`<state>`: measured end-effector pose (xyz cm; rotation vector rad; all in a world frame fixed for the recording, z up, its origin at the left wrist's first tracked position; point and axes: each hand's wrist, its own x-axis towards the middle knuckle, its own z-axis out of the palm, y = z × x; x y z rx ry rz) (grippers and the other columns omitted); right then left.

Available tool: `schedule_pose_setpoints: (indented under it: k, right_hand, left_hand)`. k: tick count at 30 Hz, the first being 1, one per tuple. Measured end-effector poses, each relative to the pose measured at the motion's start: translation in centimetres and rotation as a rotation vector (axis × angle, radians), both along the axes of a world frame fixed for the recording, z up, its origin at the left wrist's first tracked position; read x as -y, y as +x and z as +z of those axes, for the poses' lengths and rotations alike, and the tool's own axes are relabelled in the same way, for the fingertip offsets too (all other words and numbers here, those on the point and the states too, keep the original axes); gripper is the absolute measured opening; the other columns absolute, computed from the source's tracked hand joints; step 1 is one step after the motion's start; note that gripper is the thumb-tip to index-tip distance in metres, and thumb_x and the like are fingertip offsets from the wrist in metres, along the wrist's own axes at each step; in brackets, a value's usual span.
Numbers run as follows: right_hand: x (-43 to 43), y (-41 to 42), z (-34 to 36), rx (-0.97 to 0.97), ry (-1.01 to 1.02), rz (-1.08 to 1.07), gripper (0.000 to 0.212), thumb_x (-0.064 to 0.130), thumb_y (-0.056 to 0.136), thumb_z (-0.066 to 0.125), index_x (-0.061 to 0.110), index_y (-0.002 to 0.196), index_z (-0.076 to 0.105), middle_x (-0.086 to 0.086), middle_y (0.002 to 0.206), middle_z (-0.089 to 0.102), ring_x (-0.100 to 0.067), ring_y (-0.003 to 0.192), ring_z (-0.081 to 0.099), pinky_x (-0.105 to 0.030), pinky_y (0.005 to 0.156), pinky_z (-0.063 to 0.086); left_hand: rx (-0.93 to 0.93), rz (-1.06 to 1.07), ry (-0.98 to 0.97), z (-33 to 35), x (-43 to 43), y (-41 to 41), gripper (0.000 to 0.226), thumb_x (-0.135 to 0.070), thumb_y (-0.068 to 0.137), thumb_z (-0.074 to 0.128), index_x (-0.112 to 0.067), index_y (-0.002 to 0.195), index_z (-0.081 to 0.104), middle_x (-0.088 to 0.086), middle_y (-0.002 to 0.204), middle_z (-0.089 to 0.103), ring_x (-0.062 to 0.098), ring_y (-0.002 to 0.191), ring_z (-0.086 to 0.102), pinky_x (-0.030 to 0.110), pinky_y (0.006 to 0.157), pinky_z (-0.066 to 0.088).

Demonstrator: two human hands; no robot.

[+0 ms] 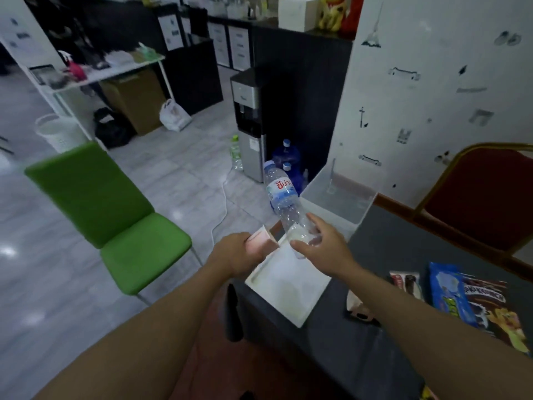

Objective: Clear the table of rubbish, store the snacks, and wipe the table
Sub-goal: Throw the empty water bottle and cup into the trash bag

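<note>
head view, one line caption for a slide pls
Right hand grips a clear plastic water bottle, left hand a pink paper cup, above a grey table.

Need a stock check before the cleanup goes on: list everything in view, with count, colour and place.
water bottle: 1, clear, blue label, right hand
paper cup: 1, pinkish, left hand
tray: 1, white, table corner
clear bin: 1, far table end
snack packs: about 3, blue, brown, red, table right
table: 1, dark grey
green chair: 1, left
red chair: 1, right
water dispenser: 1, grey-black, beyond the table
left hand: 1, grip shut on cup
right hand: 1, grip shut on bottle
</note>
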<state>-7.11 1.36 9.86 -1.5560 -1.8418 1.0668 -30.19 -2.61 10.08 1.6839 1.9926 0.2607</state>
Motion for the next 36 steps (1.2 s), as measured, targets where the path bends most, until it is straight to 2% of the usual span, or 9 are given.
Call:
schedule_pose_setpoints:
  k: [4, 7, 11, 16, 19, 23, 27, 31, 36]
  right_hand:
    - [-0.5, -4.1, -0.3, 0.012, -0.006, -0.021, 0.077, 0.047, 0.078, 0.078, 0.032, 0.145, 0.042, 0.003, 0.122, 0.058, -0.015, 0.100, 0.060, -0.036, 0.086, 0.055]
    - [-0.8, -6.1, -0.9, 0.011, -0.038, -0.061, 0.072, 0.044, 0.076, 0.081, 0.031, 0.137, 0.045, 0.003, 0.120, 0.059, -0.015, 0.099, 0.061, -0.038, 0.085, 0.058]
    - [-1.7, -7.9, -1.4, 0.037, -0.055, -0.072, 0.065, 0.042, 0.076, 0.082, 0.031, 0.129, 0.047, 0.003, 0.116, 0.062, -0.010, 0.092, 0.063, -0.024, 0.068, 0.054]
    - [-3.6, -9.6, -1.7, 0.094, -0.063, -0.063, 0.062, 0.041, 0.080, 0.080, 0.027, 0.130, 0.047, 0.004, 0.113, 0.061, -0.005, 0.088, 0.061, -0.015, 0.058, 0.042]
    - [-5.2, -10.6, -2.3, 0.110, -0.073, -0.056, 0.061, 0.042, 0.080, 0.079, 0.027, 0.130, 0.047, 0.003, 0.114, 0.061, -0.010, 0.092, 0.062, -0.016, 0.060, 0.044]
    - [-8.4, -11.6, -3.3, 0.159, -0.096, -0.053, 0.060, 0.045, 0.079, 0.079, 0.029, 0.127, 0.046, 0.003, 0.113, 0.061, -0.012, 0.092, 0.062, -0.021, 0.065, 0.048]
    - [-11.8, -12.5, -4.6, 0.227, -0.092, -0.056, 0.057, 0.050, 0.079, 0.077, 0.029, 0.123, 0.047, 0.003, 0.108, 0.063, -0.014, 0.089, 0.061, -0.028, 0.069, 0.046]
    - [-15.1, -13.3, -6.5, 0.324, -0.114, 0.033, 0.058, 0.048, 0.082, 0.074, 0.024, 0.128, 0.047, 0.000, 0.112, 0.062, -0.016, 0.091, 0.059, -0.024, 0.071, 0.043]
    - [-18.2, -14.6, -9.5, 0.456, -0.152, 0.094, 0.061, 0.048, 0.083, 0.072, 0.022, 0.132, 0.047, -0.007, 0.117, 0.062, -0.026, 0.104, 0.061, -0.034, 0.082, 0.052]
  left_hand:
    - [0.024, 0.081, -0.045, -0.9, 0.1, -5.8, 0.053, -0.068, 0.066, 0.052, -0.018, 0.084, 0.062, 0.003, 0.088, 0.072, 0.027, 0.084, 0.066, 0.039, 0.077, 0.054]
    - [0.035, 0.124, -0.067, -1.7, -0.2, -8.8, 0.055, -0.063, 0.064, 0.057, -0.014, 0.088, 0.063, 0.009, 0.091, 0.072, 0.030, 0.086, 0.067, 0.037, 0.073, 0.053]
    - [0.033, 0.191, -0.091, -3.1, -1.4, -11.5, 0.058, -0.057, 0.078, 0.066, -0.006, 0.105, 0.063, 0.014, 0.102, 0.068, 0.032, 0.091, 0.064, 0.033, 0.065, 0.043]
    - [0.079, 0.250, -0.104, -4.2, -3.3, -12.8, 0.068, -0.061, 0.074, 0.067, -0.011, 0.116, 0.053, 0.012, 0.110, 0.064, 0.033, 0.096, 0.062, 0.040, 0.079, 0.053]
    - [0.164, 0.320, -0.098, -5.0, -4.9, -13.3, 0.065, -0.058, 0.078, 0.067, -0.013, 0.120, 0.045, 0.013, 0.112, 0.062, 0.034, 0.099, 0.062, 0.044, 0.084, 0.053]
    - [0.207, 0.366, -0.153, -6.1, -8.2, -13.2, 0.059, -0.047, 0.088, 0.060, -0.007, 0.126, 0.039, 0.019, 0.122, 0.059, 0.038, 0.106, 0.059, 0.039, 0.081, 0.048]
    - [0.254, 0.417, -0.223, -7.8, -11.8, -13.1, 0.063, -0.045, 0.089, 0.055, -0.006, 0.134, 0.035, 0.021, 0.129, 0.055, 0.039, 0.112, 0.057, 0.042, 0.091, 0.049]
    - [0.243, 0.438, -0.271, -9.8, -14.9, -12.8, 0.069, -0.045, 0.089, 0.055, -0.004, 0.140, 0.032, 0.022, 0.135, 0.048, 0.040, 0.118, 0.052, 0.041, 0.093, 0.047]
    - [0.213, 0.379, -0.295, -12.8, -18.1, -13.0, 0.069, -0.047, 0.086, 0.062, -0.007, 0.136, 0.036, 0.018, 0.131, 0.051, 0.037, 0.115, 0.055, 0.042, 0.089, 0.048]
